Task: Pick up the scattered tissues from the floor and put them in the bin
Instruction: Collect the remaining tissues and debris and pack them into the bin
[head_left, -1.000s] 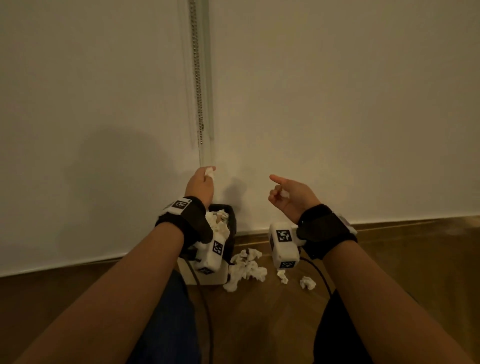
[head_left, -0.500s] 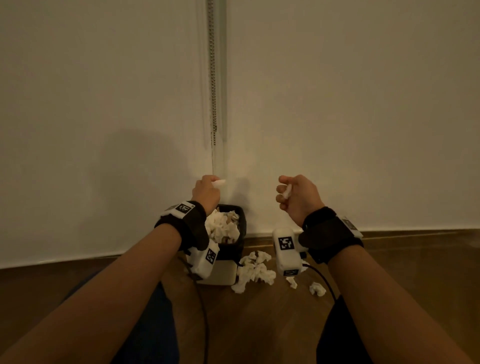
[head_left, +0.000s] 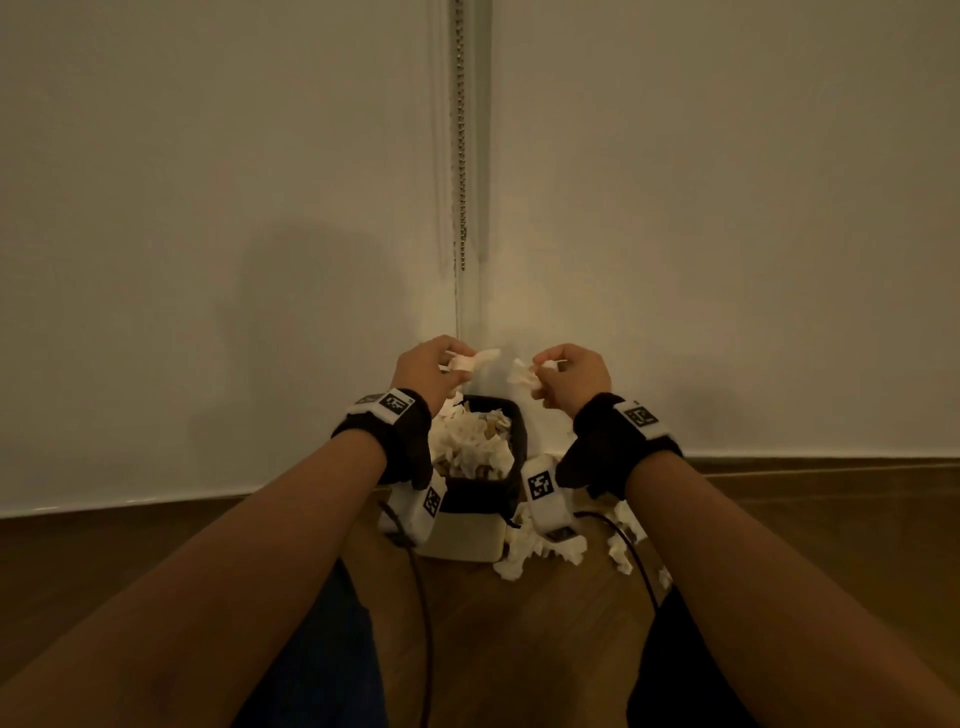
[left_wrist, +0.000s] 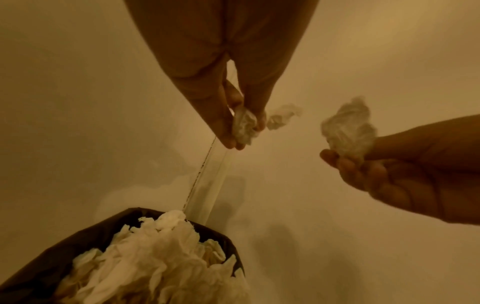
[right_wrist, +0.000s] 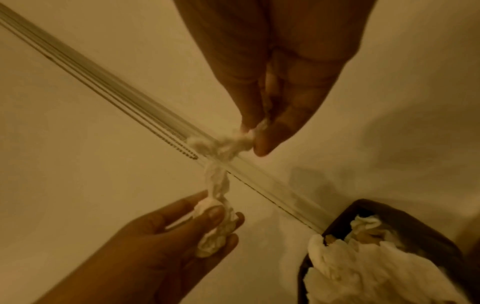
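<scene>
Pale wall (head_left: 208, 208) and wooden floor (head_left: 519, 623) frame the head view: both hands hold wads above the full bin (head_left: 514, 431), more tissues (head_left: 524, 556) lying beside it. Left wrist view: the left hand (left_wrist: 228, 98) pinches a crumpled tissue (left_wrist: 244, 125). Right wrist view: the right hand (right_wrist: 275, 82) pinches another tissue (right_wrist: 226, 144).

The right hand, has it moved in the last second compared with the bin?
Yes. The right hand has shifted left, toward the left hand, to just above the bin; each hand pinches tissue.
</scene>
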